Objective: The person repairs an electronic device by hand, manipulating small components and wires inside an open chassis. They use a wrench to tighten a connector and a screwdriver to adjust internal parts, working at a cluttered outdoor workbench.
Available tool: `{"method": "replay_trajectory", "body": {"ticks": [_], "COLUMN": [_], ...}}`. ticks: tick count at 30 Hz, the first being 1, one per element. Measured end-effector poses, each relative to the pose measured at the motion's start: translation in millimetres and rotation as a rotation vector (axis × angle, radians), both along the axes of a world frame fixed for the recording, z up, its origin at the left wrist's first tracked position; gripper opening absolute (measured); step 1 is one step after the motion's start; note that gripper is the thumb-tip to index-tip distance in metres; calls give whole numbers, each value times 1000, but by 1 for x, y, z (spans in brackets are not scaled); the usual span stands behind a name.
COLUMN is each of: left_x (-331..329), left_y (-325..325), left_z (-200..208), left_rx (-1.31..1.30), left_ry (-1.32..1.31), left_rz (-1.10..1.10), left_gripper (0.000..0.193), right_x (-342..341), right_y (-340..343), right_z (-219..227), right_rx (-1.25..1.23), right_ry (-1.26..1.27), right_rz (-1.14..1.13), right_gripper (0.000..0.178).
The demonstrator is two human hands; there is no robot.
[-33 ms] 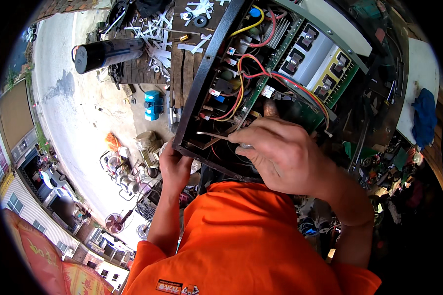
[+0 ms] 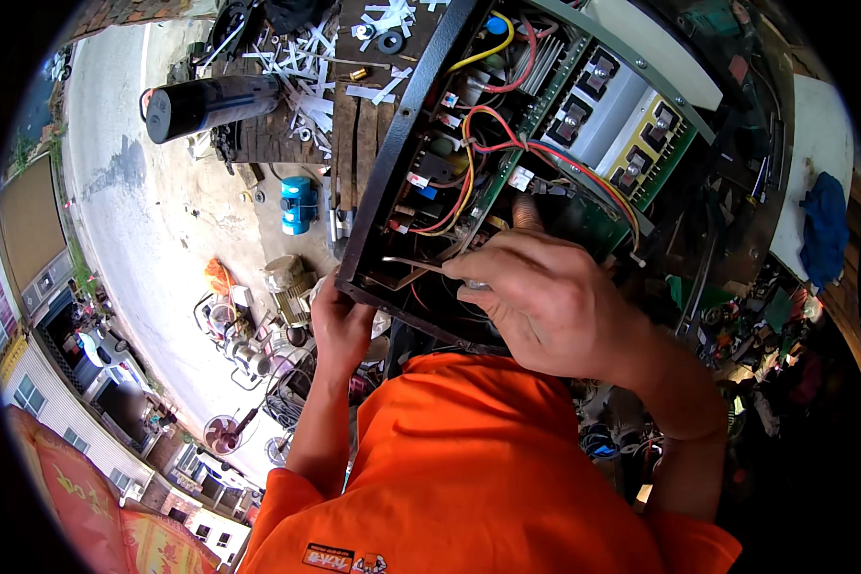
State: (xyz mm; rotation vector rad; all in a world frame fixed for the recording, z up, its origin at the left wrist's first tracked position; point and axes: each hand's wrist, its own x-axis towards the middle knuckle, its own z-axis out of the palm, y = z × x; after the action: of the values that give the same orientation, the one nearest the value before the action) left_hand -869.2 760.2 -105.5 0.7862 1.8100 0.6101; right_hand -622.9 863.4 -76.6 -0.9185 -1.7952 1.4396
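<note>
An opened black metal case point(image 2: 392, 158) with circuit boards inside leans in front of me. My right hand point(image 2: 545, 297) reaches over its near edge, one finger extended down among the parts. Its thumb and another finger pinch a thin metal rod point(image 2: 413, 262), whose shiny tip points left inside the case; the rod's other end is hidden. My left hand point(image 2: 340, 330) grips the case's near left corner from outside, its fingertips partly out of sight. Red and yellow wires point(image 2: 526, 145) run across a green circuit board point(image 2: 674, 158), near silvery heat sinks point(image 2: 603, 115).
Left of the case, a wooden bench point(image 2: 258, 143) bears a dark spray can point(image 2: 206, 107), white strips point(image 2: 306, 96) and a black ring point(image 2: 390, 42). Beyond stand a blue motor point(image 2: 298, 206) and a fan point(image 2: 223, 433). A blue cloth point(image 2: 823, 230) lies at right beside piled scrap point(image 2: 756, 335).
</note>
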Motion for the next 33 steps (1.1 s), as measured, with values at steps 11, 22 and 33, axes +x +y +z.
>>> {"method": "replay_trajectory", "body": {"ticks": [11,22,33], "left_x": [-1,-2,-10], "left_y": [0,5,10], "left_z": [-1,-1,-5], "left_rx": [55,63,55], "left_ry": [4,-41,-33], "left_rz": [-40,-54,-111], "left_gripper": [27,22,16], "right_x": [-7,0,3], "right_y": [13,37,49], "right_z": [-12,-12,-3], "right_rx": [34,48,164], "right_ry": [-16,-86,-215], "right_rz": [146,357,585], "right_gripper": [11,9,14]}}
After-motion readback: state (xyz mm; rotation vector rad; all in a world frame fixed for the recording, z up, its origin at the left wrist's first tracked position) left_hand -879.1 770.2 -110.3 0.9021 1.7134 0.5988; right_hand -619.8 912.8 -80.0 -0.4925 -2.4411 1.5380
